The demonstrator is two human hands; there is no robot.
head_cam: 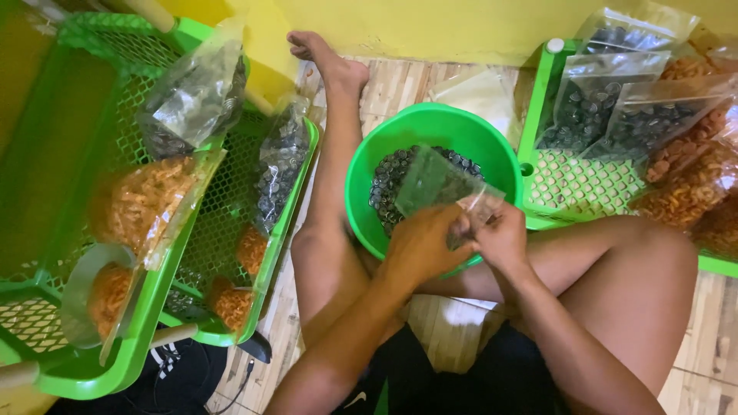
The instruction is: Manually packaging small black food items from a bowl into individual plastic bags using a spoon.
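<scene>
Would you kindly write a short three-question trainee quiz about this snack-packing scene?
1. True or false: the green bowl holds orange snacks.
2. What do the left hand and the right hand hold between them? A) a clear plastic bag B) a spoon C) a lid
3. Fill in: the filled bags of dark round snacks on the person's right lie in a green ______.

Key: 1 false, they are dark round pieces; 2 A; 3 basket.
</scene>
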